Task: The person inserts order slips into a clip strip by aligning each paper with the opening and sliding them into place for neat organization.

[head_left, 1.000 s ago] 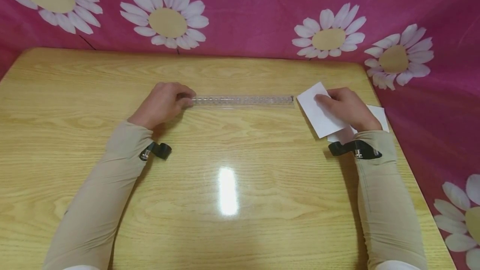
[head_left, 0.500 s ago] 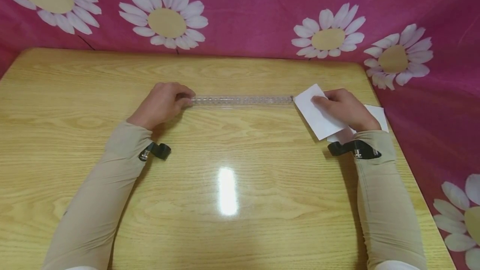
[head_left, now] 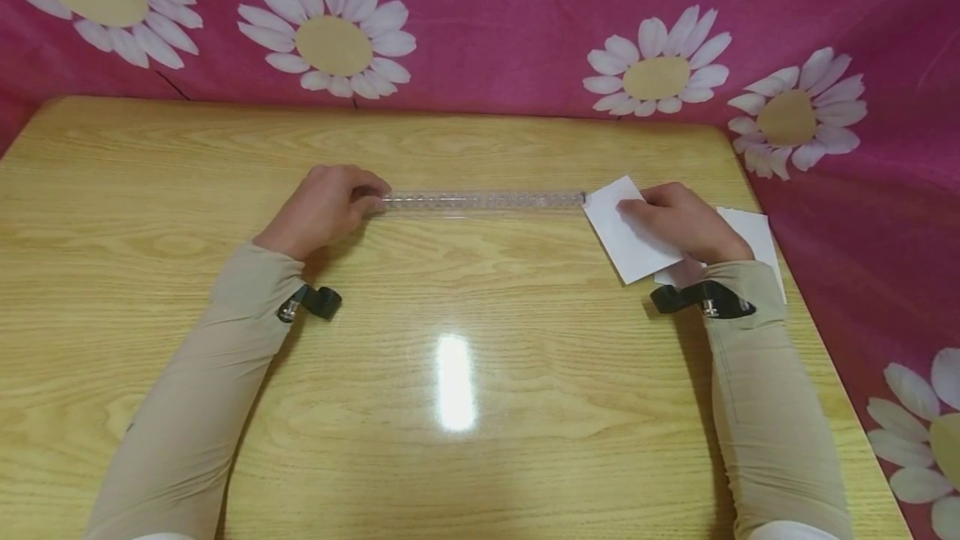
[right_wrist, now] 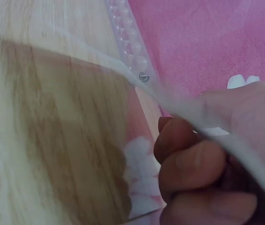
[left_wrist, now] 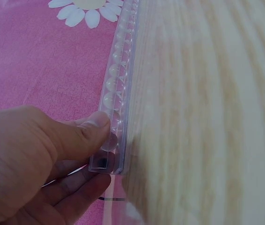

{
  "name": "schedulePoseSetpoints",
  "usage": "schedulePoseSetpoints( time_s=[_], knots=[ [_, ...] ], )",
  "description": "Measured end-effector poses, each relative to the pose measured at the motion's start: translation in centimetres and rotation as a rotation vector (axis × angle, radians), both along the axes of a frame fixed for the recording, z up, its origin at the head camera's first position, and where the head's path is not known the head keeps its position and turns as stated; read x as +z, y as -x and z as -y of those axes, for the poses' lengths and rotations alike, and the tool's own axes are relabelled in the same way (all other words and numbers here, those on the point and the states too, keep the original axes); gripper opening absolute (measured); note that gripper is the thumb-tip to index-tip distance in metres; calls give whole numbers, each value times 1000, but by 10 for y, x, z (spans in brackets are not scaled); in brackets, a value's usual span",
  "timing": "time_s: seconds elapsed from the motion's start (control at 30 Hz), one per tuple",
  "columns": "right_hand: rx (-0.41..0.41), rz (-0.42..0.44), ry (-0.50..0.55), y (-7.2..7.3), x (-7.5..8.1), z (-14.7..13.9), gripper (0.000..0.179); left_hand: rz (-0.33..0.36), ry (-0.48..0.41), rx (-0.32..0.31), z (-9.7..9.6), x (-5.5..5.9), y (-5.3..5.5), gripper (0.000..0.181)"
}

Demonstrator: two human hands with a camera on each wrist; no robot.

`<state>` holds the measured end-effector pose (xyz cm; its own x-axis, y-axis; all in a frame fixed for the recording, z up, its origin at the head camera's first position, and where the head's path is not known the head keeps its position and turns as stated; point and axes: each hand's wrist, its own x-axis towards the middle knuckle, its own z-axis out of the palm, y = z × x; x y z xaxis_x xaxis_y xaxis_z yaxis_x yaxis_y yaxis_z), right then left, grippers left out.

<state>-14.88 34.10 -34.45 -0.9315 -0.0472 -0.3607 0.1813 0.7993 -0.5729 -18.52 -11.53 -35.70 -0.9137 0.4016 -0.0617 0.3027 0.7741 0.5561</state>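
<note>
A long, narrow clear plastic case [head_left: 480,201] lies across the far half of the table. In the left wrist view, a row of round clear shapes shows inside the case [left_wrist: 114,84]. My left hand [head_left: 322,207] pinches its left end, with the thumb [left_wrist: 94,129] on top. My right hand [head_left: 678,219] holds a white paper sheet [head_left: 630,232] between thumb and fingers. The sheet tilts, its left corner right at the case's right end. Curled fingers [right_wrist: 193,164] show under the sheet in the right wrist view.
More white paper [head_left: 753,240] lies under my right wrist by the right edge of the wooden table [head_left: 555,423]. A pink cloth with daisies [head_left: 495,23] hangs behind and to the right. Black straps [head_left: 322,302] sit on both sleeves.
My right hand has moved slightly left and nearer to me, bringing the paper sheet's corner to the case's right end. The left hand and the case have stayed put.
</note>
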Motion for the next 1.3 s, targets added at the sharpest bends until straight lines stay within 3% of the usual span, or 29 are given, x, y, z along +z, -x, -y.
schedulePoseSetpoints(
  time_s=[0.17,0.47,0.73,0.93,1.13,1.3],
  knots=[
    [-29,31,1,-1,0,0,47,-2,1,-2,0,0,0,29],
    [1,55,11,-2,0,3,39,-16,-7,-20,1,-1,3,28],
    [-14,94,11,-10,4,17,63,4,-2,-19,0,-1,3,29],
    [-27,53,-22,-16,-2,22,52,1,7,-18,2,-3,2,30],
    [-101,39,-60,-18,-11,25,61,-12,-5,-24,2,-4,3,29],
    [-215,1,0,-20,-14,31,53,-23,-13,-29,2,-5,4,29]
  ],
)
